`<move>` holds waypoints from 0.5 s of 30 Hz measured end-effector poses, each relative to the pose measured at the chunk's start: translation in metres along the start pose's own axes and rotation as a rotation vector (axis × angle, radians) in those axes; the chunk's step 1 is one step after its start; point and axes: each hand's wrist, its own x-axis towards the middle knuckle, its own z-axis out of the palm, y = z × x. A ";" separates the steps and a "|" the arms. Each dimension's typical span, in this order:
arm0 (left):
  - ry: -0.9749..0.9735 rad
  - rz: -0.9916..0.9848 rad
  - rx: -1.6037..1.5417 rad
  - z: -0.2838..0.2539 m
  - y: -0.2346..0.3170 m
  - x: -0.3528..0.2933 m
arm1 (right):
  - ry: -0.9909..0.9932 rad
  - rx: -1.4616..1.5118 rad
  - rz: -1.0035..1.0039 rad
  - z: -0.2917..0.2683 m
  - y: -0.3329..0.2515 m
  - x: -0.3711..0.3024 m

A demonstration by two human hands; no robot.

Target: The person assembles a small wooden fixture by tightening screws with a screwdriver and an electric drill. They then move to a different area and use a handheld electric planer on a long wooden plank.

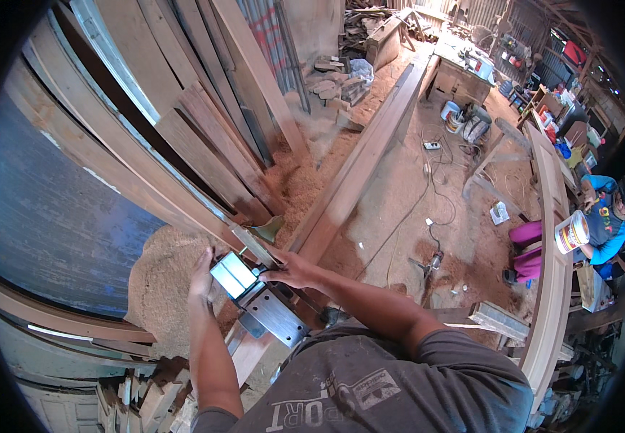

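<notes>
In front of me sits a metal machine that looks like a planer, with a shiny front plate [233, 275] and a grey bolted metal bed [278, 315] nearer my body. My left hand [203, 273] is at the left edge of the front plate, its fingers stretched out; whether it presses on the metal is hard to see. From the right, my right hand [292, 270] reaches to the plate's far corner. Its fingers are closed about the near end of a narrow flat strip [252, 245], which slants away along the machine. Part of that grip is hidden.
A long wooden beam [363, 169] runs away beyond the machine. Boards [215, 137] lean at the left, above piled sawdust [172, 289]. Cables [431, 187] and a power tool [431, 263] lie on the floor. At right, a person holds a white bucket [572, 232] behind a panelled wooden piece [549, 289].
</notes>
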 end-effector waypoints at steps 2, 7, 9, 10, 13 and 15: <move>-0.063 0.037 -0.038 0.004 0.004 -0.005 | 0.019 0.019 -0.004 0.000 0.006 0.002; 0.067 0.024 0.180 -0.035 -0.006 0.007 | 0.004 0.043 -0.027 0.008 0.000 0.007; -0.045 -0.018 0.006 -0.015 -0.003 0.004 | 0.039 -0.015 -0.001 0.002 0.008 0.002; -0.084 -0.031 -0.081 -0.005 0.000 -0.002 | 0.047 -0.022 0.011 0.001 0.012 0.002; -0.027 0.032 0.106 -0.003 0.008 -0.014 | 0.020 0.055 -0.025 0.006 0.014 0.008; 0.057 0.009 0.177 0.006 0.008 -0.011 | 0.023 0.098 -0.056 0.007 0.016 0.009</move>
